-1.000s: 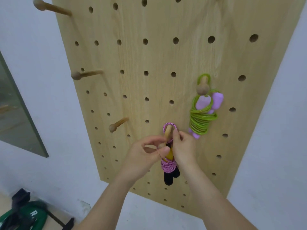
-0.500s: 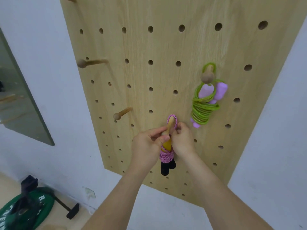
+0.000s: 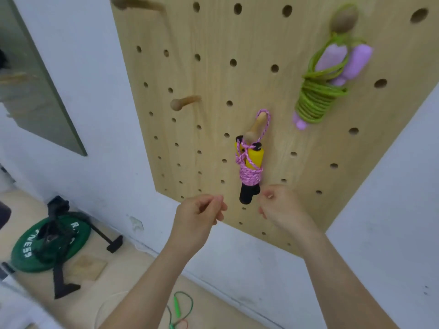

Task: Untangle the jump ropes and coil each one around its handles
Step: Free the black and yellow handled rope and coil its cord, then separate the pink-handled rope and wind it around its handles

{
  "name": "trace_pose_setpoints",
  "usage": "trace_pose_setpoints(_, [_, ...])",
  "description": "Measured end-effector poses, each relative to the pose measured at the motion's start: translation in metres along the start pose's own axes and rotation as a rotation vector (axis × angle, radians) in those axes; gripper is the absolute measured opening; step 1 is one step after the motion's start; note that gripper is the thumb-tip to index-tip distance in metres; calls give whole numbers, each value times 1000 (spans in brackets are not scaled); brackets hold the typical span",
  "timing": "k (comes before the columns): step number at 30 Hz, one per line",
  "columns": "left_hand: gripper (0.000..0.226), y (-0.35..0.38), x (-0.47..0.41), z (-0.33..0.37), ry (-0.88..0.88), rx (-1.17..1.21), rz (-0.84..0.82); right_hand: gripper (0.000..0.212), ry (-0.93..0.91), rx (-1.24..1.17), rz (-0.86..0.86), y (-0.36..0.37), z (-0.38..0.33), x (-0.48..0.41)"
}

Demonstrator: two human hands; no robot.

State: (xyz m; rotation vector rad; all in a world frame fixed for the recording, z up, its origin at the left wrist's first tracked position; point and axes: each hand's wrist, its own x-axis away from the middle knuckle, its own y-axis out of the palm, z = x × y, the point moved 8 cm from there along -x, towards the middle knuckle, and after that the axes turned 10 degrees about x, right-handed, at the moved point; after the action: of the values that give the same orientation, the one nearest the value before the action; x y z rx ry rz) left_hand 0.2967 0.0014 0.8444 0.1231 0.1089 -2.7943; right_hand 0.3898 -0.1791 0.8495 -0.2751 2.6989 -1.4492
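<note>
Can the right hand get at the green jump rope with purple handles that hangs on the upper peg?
Probably yes. The right hand holds nothing, and only bare pegboard lies between it and the green jump rope hanging higher up.

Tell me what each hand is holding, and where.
Nothing. The left hand and right hand are both empty, below the pink jump rope hanging from its peg.

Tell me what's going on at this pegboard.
A person is putting away coiled jump ropes. The pink rope and the green rope each hang from a peg on the pegboard. The left hand and right hand hover below the pink one, holding nothing. A third rope lies loose on the floor.
</note>
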Motion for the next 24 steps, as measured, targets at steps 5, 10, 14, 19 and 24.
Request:
trace_pose_setpoints(5, [29,-8,50,-100,-128,-69,-36,20,4,-35,-324,85,25,21])
trace_pose_setpoints(10, [55,-36,106,-219,-226,-139,85,25,-21,19,-598,191,51,48])
trace_pose_setpoints(14, [48,-57,155,-327,-413,-213,127,25,-9,34,-780,306,90,78])
trace_pose_setpoints(19, [31,-75,221,-488,-657,-266,178,22,13,56,-918,477,168,128])
trace_pose_setpoints(24, [27,-71,296,-671,-940,-360,115,21,121,1,-1015,623,269,181])
